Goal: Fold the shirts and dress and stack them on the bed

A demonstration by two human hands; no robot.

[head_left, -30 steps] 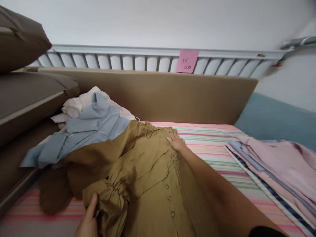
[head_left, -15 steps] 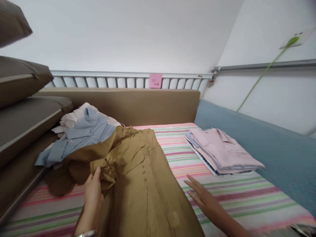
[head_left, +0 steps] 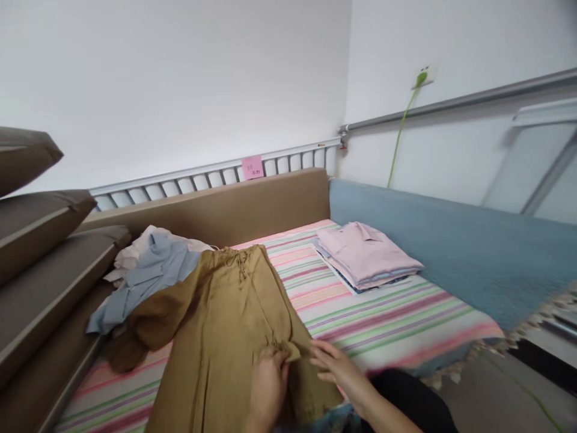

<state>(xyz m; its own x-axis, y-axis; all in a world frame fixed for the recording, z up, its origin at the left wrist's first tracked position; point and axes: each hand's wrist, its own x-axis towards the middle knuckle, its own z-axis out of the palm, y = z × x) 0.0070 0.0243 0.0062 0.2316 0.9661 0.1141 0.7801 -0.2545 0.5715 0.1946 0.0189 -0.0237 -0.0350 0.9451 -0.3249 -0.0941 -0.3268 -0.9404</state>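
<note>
A long olive-brown garment [head_left: 225, 313] lies spread over the striped cover, with a thin tie hanging near its top edge. My left hand [head_left: 269, 382] is closed on a gathered, cuff-like end of its cloth, low on the garment's right half. Just right of it, my right hand [head_left: 340, 374] has its fingers stretched out beside the garment's right edge. Whether those fingertips touch the cloth I cannot tell. Light blue cloth [head_left: 164, 264] and white cloth [head_left: 155, 234] lie crumpled at the garment's upper left.
Folded clothes [head_left: 367, 252], pale pink on top, are stacked to the right on the striped cover [head_left: 306, 270]. Brown-grey cushions [head_left: 58, 282] pile up at the left. A brown backrest [head_left: 234, 213] and a blue one [head_left: 406, 222] border the surface. A radiator [head_left: 198, 183] runs behind.
My left hand has carried the gathered cloth end from the garment's left side across to its right. My right hand is now close to the left one. The view has turned right.
</note>
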